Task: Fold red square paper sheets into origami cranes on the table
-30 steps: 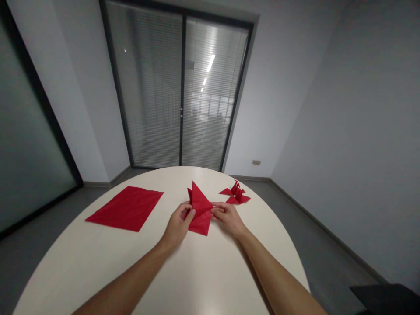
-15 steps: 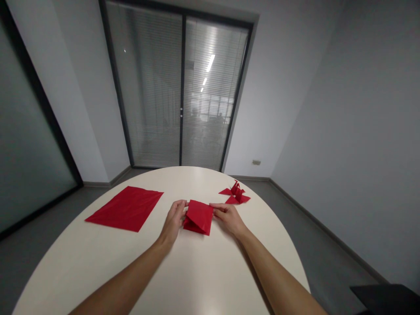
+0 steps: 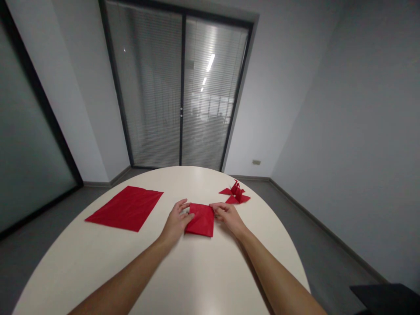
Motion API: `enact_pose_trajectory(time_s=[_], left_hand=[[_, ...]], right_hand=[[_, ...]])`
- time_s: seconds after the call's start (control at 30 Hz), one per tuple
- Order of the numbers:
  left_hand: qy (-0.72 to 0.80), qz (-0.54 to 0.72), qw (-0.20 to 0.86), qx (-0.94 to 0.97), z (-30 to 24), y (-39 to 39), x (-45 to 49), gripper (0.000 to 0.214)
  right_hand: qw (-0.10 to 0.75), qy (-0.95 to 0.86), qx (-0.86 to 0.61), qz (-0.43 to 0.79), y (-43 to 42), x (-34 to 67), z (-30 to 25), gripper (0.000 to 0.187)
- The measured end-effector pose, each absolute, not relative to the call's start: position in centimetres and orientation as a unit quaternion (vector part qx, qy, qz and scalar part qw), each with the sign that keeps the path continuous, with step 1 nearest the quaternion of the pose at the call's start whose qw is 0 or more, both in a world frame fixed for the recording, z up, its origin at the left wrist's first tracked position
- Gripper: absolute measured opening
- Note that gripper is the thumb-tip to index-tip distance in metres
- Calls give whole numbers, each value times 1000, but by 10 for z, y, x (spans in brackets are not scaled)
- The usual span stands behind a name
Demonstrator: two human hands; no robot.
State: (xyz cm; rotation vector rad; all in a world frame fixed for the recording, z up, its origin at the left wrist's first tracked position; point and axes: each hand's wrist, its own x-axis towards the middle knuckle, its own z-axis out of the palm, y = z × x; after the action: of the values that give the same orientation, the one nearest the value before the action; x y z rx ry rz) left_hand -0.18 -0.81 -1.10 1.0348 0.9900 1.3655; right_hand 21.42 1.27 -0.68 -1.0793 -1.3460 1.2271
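atop white table, right hand pinches folded paper, left hand touching it, loosely spread.

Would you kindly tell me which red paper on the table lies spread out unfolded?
The large sheet at the left; the small square between left hand and right hand, and the figures at the right, are folded.

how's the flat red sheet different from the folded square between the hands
The red sheet is spread open and larger; the folded square is layered and smaller. The sheet lies untouched on the table, while the square has the left hand and right hand touching it. Both are red.
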Motion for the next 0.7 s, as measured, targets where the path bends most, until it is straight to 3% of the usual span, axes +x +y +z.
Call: enact_pose_trajectory(time_s=[0.53, 0.63, 0.7], left_hand=[[407, 523, 573, 481, -13, -6, 0, 57], [442, 531, 500, 521, -13, -7, -2, 50], [478, 544, 359, 589, -10, -13, -2, 46]], right_hand=[[517, -552, -371, 539, 8, 206, -4, 57], [496, -547, -375, 561, 5, 202, -4, 54], [490, -548, -380, 562, 4, 200, -3, 52]])
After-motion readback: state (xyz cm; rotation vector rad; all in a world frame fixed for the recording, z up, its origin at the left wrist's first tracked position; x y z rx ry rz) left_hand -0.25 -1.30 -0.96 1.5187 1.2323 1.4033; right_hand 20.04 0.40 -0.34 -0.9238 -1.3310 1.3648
